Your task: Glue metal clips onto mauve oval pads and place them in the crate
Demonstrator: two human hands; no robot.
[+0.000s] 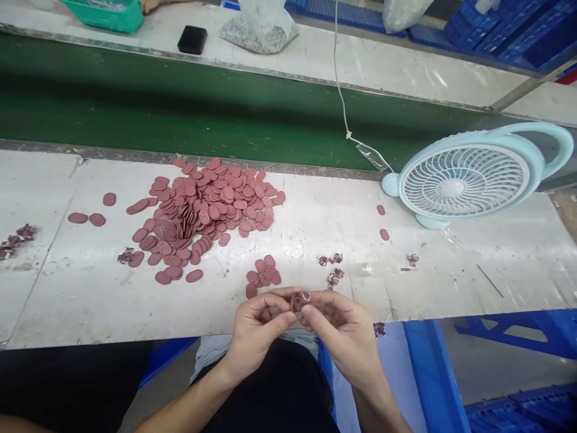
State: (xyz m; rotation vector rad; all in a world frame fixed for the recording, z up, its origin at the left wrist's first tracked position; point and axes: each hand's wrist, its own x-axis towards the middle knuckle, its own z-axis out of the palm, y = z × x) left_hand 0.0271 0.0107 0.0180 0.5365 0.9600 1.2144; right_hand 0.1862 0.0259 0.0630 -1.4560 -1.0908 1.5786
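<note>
My left hand [258,328] and my right hand [346,329] meet above the table's front edge, thumbs and fingertips pinched. Between them is a small dark red piece [296,302], gripped by the left fingers. A small part with a shiny metallic ring [307,296] sits at the right fingertips. The fingers partly cover both, so their exact kind and whether they are joined cannot be made out. Just beyond my left hand lies a small group of flat dark red oval discs [265,273]. Little brown and metallic parts [334,278] lie beyond my right hand.
A large heap of red oval discs [211,201] covers the table's left middle. A light blue fan [464,177] stands at right, its cord crossing the green strip [270,120]. A thin rod [490,281] lies nearby. Behind are a clear bag [261,33] and a black box [192,39].
</note>
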